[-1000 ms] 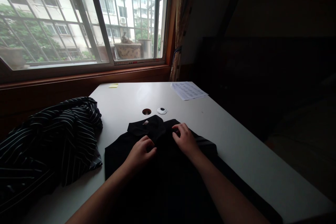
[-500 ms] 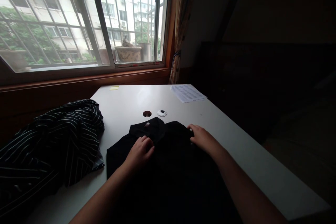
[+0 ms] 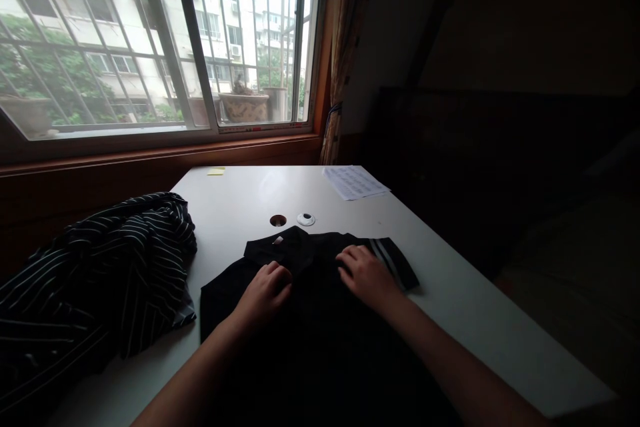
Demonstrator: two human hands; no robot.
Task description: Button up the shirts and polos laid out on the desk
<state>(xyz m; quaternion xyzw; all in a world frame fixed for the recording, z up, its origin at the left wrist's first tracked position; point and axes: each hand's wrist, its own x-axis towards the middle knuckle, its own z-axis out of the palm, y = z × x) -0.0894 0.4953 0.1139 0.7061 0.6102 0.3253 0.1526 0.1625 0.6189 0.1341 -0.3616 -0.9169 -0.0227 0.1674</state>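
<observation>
A black collared shirt [image 3: 320, 333] lies spread on the white table in front of me, collar away from me, with a small white label inside the neck. My left hand [image 3: 267, 287] is closed on the fabric just below the collar's left side, fingers curled under. On the shirt's right shoulder rests my right hand [image 3: 365, 275], its fingers slightly apart and bent over the cloth. Beyond that hand the short right sleeve [image 3: 400, 263], banded with pale stripes, lies out flat. The shirt's lower part is too dark to make out.
A heap of black-and-white striped cloth [image 3: 120, 267] sits on the table [image 3: 465, 320] at left. Farther back are a round cable hole [image 3: 278, 221], its white cover [image 3: 306, 219], printed papers [image 3: 355, 182] and a yellow note [image 3: 216, 171]. A barred window stands behind.
My right hand has moved left from the shirt's right edge onto its shoulder, letting go there. The striped sleeve now lies out to the right. My left hand stays nearly still.
</observation>
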